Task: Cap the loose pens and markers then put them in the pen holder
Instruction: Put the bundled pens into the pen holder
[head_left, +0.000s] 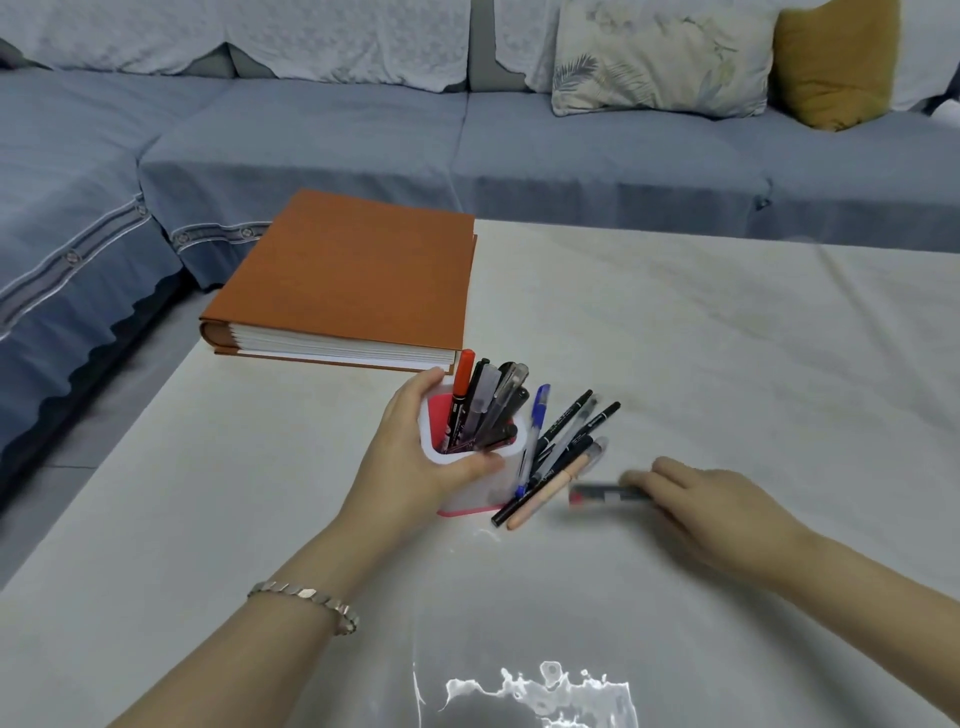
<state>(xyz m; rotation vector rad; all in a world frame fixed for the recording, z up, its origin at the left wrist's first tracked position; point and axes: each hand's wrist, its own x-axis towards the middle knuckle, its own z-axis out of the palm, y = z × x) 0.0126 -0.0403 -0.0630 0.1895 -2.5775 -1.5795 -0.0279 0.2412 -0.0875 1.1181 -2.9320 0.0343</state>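
Note:
A white pen holder (470, 486) with a pink inside and base stands on the table, with several capped pens and markers upright in it. My left hand (415, 447) grips the holder around its rim and side. Just right of it, several loose pens (563, 452) lie in a bunch on the table, among them a blue one, black ones and a peach one. My right hand (711, 512) reaches in from the right and pinches a blurred dark marker (605, 493) with a red end, low over the table beside the bunch.
A thick orange book (353, 275) lies behind the holder at the table's far left corner. A blue-covered sofa (467, 135) with cushions runs along the far side and the left. The pale table (727, 338) stretches to the right and toward me.

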